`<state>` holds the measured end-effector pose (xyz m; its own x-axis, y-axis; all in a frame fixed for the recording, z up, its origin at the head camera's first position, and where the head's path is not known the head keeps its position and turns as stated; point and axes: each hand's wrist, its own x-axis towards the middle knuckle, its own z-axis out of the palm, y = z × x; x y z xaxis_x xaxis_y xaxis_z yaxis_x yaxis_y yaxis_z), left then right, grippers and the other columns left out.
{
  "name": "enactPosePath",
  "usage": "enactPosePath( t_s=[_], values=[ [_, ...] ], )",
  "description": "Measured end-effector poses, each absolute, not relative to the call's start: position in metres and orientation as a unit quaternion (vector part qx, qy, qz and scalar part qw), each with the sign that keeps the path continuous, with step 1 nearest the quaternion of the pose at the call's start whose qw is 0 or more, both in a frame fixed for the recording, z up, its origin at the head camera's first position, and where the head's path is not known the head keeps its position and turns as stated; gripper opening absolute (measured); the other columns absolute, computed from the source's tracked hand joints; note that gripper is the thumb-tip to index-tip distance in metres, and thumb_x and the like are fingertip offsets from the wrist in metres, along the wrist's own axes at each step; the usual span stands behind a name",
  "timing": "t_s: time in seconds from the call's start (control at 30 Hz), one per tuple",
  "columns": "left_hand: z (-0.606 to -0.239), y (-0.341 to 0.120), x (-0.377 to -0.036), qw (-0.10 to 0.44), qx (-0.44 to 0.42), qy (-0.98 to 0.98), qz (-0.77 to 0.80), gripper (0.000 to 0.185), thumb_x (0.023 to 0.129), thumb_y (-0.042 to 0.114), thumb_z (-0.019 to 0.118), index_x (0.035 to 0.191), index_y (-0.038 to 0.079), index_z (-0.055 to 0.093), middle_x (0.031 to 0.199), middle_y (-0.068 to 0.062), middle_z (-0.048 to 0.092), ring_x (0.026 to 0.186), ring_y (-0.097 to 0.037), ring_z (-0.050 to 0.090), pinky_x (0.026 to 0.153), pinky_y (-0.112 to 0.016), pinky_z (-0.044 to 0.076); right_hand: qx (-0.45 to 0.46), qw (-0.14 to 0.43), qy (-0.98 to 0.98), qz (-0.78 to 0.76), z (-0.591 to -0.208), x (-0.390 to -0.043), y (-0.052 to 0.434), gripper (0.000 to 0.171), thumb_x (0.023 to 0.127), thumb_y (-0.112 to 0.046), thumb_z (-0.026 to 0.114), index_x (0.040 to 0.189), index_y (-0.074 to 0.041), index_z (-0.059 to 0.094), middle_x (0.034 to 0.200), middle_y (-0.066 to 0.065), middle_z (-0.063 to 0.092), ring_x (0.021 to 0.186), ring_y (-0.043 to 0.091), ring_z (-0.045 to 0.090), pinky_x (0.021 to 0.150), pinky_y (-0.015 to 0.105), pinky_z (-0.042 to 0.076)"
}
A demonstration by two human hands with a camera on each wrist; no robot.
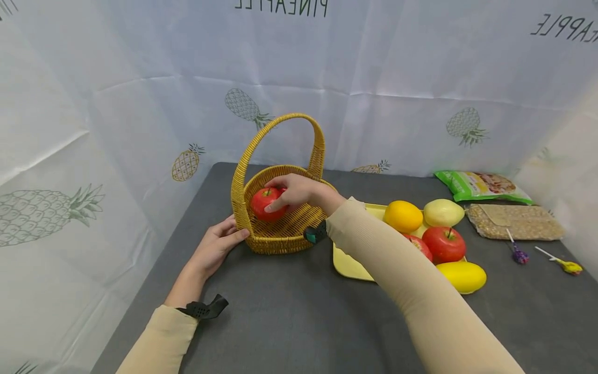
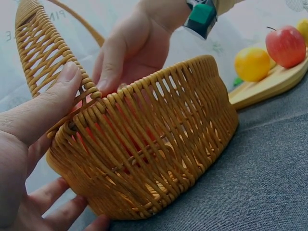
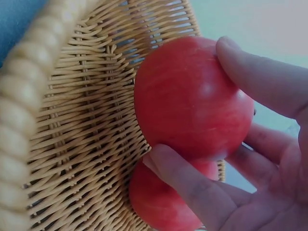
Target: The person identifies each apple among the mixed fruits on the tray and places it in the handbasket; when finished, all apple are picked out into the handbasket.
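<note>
A dark grey surface (image 1: 289, 322) sits enclosed on three sides by a creased white cloth backdrop (image 1: 140, 78) printed with pineapples and mirrored lettering, all evenly lit, with fold lines running across the fabric.

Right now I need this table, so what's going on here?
A person's right hand holds a red apple inside the wicker basket, above a second red fruit already in it. Their left hand steadies the basket's side. More fruit sits on the yellow tray to the right.
</note>
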<state>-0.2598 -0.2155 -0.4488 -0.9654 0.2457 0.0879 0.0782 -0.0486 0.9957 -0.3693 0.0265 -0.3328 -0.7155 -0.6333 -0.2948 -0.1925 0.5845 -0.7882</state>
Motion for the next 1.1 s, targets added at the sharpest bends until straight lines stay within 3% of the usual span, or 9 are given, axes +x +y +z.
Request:
enactPosePath(
  t_s=[0.2,0.5,0.73,1.1],
  values=[
    [-0.449,-0.216,-0.260,0.060,0.124,0.691,0.710,0.046,0.102,0.015,0.067,0.139,-0.009,0.054,0.167,-0.009,0.025,0.155,-0.024,0.015,0.106,-0.022,0.042,-0.260,0.310,0.830,-0.383,-0.338,-0.374,0.024,0.069,0.090,-0.023,0.081,0.151,-0.013,0.050,0.139,0.007,0.052,0.123,0.025,0.052,0.094,0.037,0.055],
    [-0.450,-0.216,-0.257,0.060,0.125,0.689,0.711,0.043,0.102,0.015,0.066,0.136,-0.010,0.055,0.166,-0.010,0.025,0.152,-0.029,0.025,0.102,-0.021,0.044,-0.270,0.319,0.837,-0.353,-0.344,-0.381,0.017,0.062,0.094,-0.019,0.077,0.151,-0.016,0.053,0.139,0.005,0.053,0.122,0.022,0.053,0.092,0.035,0.055],
    [-0.449,-0.217,-0.258,0.057,0.130,0.688,0.711,0.041,0.102,0.014,0.066,0.135,-0.009,0.057,0.167,-0.010,0.023,0.155,-0.027,0.016,0.103,-0.020,0.044,-0.240,0.344,0.836,-0.353,-0.340,-0.382,0.013,0.063,0.094,-0.013,0.076,0.151,-0.017,0.051,0.140,0.006,0.052,0.123,0.025,0.052,0.092,0.038,0.056],
    [-0.448,-0.216,-0.258,0.058,0.127,0.691,0.710,0.045,0.102,0.016,0.067,0.137,-0.011,0.055,0.167,-0.008,0.025,0.154,-0.025,0.017,0.103,-0.020,0.043,-0.287,0.285,0.871,-0.278,-0.339,-0.379,0.014,0.070,0.089,-0.002,0.071,0.153,-0.023,0.051,0.140,0.005,0.053,0.114,0.024,0.052,0.088,0.035,0.054]
  ],
)
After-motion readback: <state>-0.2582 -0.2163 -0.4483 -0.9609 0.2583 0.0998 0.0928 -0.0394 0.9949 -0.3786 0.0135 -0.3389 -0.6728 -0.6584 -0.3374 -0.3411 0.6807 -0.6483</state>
